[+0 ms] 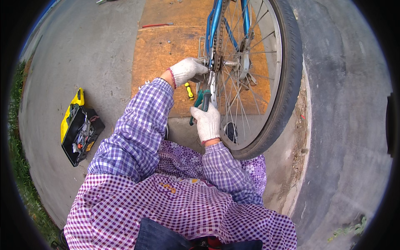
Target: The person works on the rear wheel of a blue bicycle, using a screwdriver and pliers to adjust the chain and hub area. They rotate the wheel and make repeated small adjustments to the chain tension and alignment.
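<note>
Both my hands wear white knitted gloves. My right hand (207, 122) is closed round the dark green handles of a pair of pliers (203, 99), whose metal jaws point up toward the wheel's hub area. My left hand (188, 71) is at the near-left side of the blue bicycle frame (214, 21), its fingers curled in beside the chain (216, 43). Whatever those fingertips grip is hidden. The spoked bicycle wheel (287, 79) stands just right of both hands. Between the hands on the board lies a yellow and black screwdriver handle (189, 91).
An orange-brown wooden board (154, 50) lies under the bicycle, with a red-handled tool (157, 25) and small metal parts on it. To the left, an open black and yellow toolbox (85, 131) holds several tools. A dark paved strip (341, 104) runs along the right.
</note>
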Demonstrator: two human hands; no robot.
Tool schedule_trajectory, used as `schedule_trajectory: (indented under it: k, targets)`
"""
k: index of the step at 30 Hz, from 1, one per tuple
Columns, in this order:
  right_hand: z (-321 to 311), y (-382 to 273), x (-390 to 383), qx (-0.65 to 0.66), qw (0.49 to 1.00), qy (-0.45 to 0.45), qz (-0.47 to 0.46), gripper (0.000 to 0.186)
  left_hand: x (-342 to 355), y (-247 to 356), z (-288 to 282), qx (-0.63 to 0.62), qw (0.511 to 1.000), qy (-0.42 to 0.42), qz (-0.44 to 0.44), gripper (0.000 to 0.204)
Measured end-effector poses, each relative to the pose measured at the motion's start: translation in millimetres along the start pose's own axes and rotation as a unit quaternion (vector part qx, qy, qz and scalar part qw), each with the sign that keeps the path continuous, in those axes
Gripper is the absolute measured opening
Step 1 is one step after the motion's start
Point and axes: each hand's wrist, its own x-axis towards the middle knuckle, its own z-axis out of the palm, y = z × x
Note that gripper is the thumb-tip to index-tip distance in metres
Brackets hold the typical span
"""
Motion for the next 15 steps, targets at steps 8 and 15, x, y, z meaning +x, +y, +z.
schedule_trajectory:
  k: [8,15]
  targets:
    - [8.0,7.1,-11.1,-0.066,0.997,0.021,0.022,0.030,9.0,-22.4,7.3,0.178,0.981,0.059,0.052,0.035]
    - [16.9,10.2,-40.6,-0.131,0.991,-0.012,0.024,0.032,6.5,-48.1,11.0,0.294,0.945,0.129,0.059,0.031]
